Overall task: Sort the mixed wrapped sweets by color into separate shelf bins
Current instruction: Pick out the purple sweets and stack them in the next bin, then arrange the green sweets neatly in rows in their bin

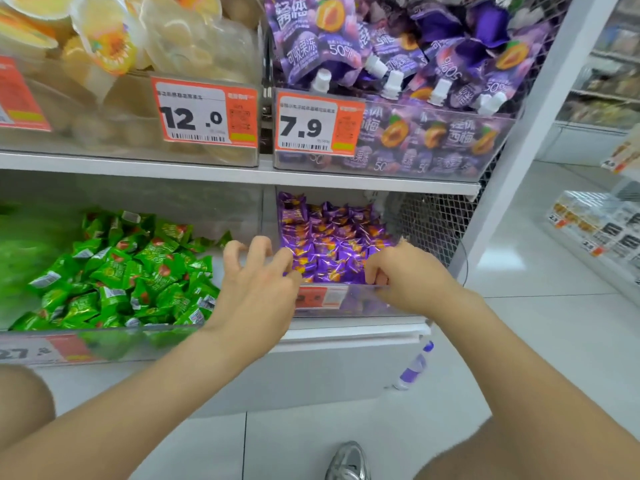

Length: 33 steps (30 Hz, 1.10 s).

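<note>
On the lower shelf, a clear bin (104, 336) on the left is full of green wrapped sweets (138, 271). The smaller clear bin (360, 303) beside it on the right holds purple wrapped sweets (332, 244). My left hand (256, 282) hovers over the gap between the two bins at the purple bin's left edge. Its fingers are spread and half bent, with nothing visible in them. My right hand (398, 275) grips the front rim of the purple bin near its right corner, fingers curled over the edge.
The upper shelf carries a bin of yellow jelly cups (138, 46) and one of purple spouted pouches (398, 64), with price tags in front. A wire mesh panel (429, 223) closes the shelf's right side. A small bottle (414, 367) and a shoe (348, 462) are on the floor.
</note>
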Each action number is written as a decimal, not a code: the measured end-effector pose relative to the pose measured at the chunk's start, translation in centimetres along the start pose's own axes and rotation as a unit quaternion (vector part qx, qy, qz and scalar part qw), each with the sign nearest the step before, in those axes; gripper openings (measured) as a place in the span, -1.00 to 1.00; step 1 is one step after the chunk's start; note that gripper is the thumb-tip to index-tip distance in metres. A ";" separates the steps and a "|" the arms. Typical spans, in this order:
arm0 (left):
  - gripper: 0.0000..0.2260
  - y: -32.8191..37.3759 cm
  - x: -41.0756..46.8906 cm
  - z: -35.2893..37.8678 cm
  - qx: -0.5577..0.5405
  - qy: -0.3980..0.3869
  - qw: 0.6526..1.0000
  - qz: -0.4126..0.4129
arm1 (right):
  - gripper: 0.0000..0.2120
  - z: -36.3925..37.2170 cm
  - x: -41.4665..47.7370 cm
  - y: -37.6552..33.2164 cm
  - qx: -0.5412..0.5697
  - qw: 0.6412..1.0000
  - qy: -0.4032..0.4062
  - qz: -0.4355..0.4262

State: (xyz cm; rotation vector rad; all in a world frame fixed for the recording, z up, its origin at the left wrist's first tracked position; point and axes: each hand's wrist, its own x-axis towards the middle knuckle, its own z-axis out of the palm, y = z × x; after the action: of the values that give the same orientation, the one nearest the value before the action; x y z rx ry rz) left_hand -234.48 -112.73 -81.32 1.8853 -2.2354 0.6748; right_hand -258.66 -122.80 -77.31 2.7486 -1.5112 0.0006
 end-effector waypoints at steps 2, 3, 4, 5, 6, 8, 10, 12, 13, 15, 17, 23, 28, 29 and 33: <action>-0.87 0.3 0.2 0.2 0.017 -0.023 0.999 -0.021 | -0.82 0.4 -0.1 0.5 -0.003 1.000 -0.001 -0.006; -0.86 0.4 0.4 0.2 0.022 -0.025 0.999 -0.030 | -0.82 0.5 -0.2 0.6 0.001 1.000 0.000 -0.006; -0.87 0.6 0.5 0.2 0.027 -0.024 0.999 -0.038 | -0.82 0.5 -0.2 0.8 0.007 1.000 0.005 -0.004; -0.88 0.7 0.6 0.1 0.034 -0.021 0.998 -0.045 | -0.81 0.5 -0.2 0.9 0.014 1.000 0.013 -0.001; -0.89 0.8 0.7 0.1 0.042 -0.014 0.998 -0.053 | -0.81 0.4 -0.1 1.0 0.018 1.000 0.024 0.001; -0.90 0.7 1.0 0.2 0.047 -0.008 0.996 -0.072 | -0.80 0.4 0.1 1.0 0.014 0.999 0.042 -0.001; -0.92 0.5 1.1 0.3 0.045 -0.007 0.996 -0.082 | -0.80 0.4 0.3 0.7 0.007 0.999 0.040 -0.006; -0.93 0.7 1.1 0.6 0.048 -0.018 0.995 -0.081 | -0.80 0.6 0.3 0.5 0.000 1.000 0.024 -0.011; -0.93 0.8 1.1 0.7 0.050 -0.024 0.995 -0.080 | -0.80 0.7 0.3 0.4 -0.005 1.000 0.020 -0.014; -0.93 1.0 1.1 0.8 0.051 -0.032 0.995 -0.078 | -0.80 0.9 0.1 0.4 -0.013 1.000 0.021 -0.015; -0.92 0.9 1.2 0.8 0.039 -0.029 0.996 -0.077 | -0.78 1.1 0.2 0.5 -0.017 1.000 0.018 -0.009; -0.77 -1.5 0.2 -0.5 -0.130 0.033 0.990 -0.043 | -0.69 -0.3 0.9 -3.4 0.037 0.998 0.026 -0.050; -0.80 -8.0 -1.9 -3.1 -0.188 -0.070 0.980 -0.012 | -0.78 -2.8 1.9 -13.0 0.128 0.969 0.115 -0.176; -0.76 -10.0 -2.6 -3.3 -0.195 -0.137 0.971 -0.009 | -0.80 -2.8 2.4 -14.8 0.126 0.963 0.118 -0.208; -0.58 -16.6 -5.2 -2.9 -0.175 -0.346 0.920 -0.056 | -0.86 -1.4 5.4 -20.5 0.090 0.954 0.056 -0.282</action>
State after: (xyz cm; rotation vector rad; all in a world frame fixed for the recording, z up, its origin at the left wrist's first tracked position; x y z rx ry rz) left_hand -217.91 -108.71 -76.72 2.2487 -2.3443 -0.4762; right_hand -238.46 -116.33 -75.97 3.1525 -0.6880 0.2976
